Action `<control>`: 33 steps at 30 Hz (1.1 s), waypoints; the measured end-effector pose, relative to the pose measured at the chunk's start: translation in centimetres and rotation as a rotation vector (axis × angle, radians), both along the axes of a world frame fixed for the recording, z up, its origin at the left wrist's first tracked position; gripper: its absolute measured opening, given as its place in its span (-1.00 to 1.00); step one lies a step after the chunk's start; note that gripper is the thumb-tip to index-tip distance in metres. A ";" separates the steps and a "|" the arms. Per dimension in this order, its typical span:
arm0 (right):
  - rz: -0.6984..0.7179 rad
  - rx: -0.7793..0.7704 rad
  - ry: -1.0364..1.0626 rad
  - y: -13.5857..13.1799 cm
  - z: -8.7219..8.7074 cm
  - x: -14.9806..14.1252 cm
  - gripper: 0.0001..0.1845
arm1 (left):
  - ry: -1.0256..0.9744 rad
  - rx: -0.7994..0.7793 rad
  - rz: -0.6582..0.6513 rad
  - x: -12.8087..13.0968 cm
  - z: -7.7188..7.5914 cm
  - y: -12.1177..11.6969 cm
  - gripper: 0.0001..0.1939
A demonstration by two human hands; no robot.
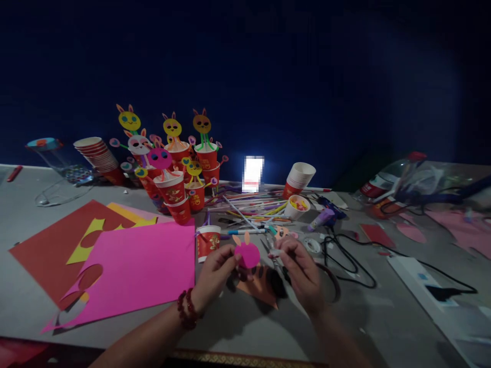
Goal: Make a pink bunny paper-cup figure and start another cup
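Pink paper disc (247, 255) with orange ears: upright above the desk (153, 327), pinched at its edge in the left hand's (218, 271) grip, apparently leaving its face unobstructed. Right hand's (301, 266) grip narrow, on a small pale piece (275, 253), identity unclear. Red cup (208, 244) stands just beyond, probably for easy reach.

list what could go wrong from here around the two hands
The red-and-white paper cup stands just beyond the left hand, which might tip it. The thin magenta paper disc with orange ears, pinched at its edge, could crease. The looped black cable lies near the right hand and might snag it.
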State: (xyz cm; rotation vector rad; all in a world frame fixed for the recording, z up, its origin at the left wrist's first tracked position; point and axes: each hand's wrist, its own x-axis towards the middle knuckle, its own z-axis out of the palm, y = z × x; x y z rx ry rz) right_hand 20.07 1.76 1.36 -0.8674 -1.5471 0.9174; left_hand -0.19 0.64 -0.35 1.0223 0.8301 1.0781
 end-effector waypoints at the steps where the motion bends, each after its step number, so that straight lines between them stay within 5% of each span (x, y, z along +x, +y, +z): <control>1: 0.035 0.010 -0.034 0.0 0.2 0.1 -0.83 | 0.016 0.000 -0.006 0.1 0.1 0.0 -0.69; 10: 0.090 0.012 -0.334 -0.1 0.9 -0.5 -0.89 | 0.127 0.029 -0.047 0.5 0.2 -0.3 -0.67; 33: 0.086 0.032 -0.408 0.1 0.6 -0.5 -0.88 | 0.213 0.042 -0.122 0.2 0.0 -0.7 -0.70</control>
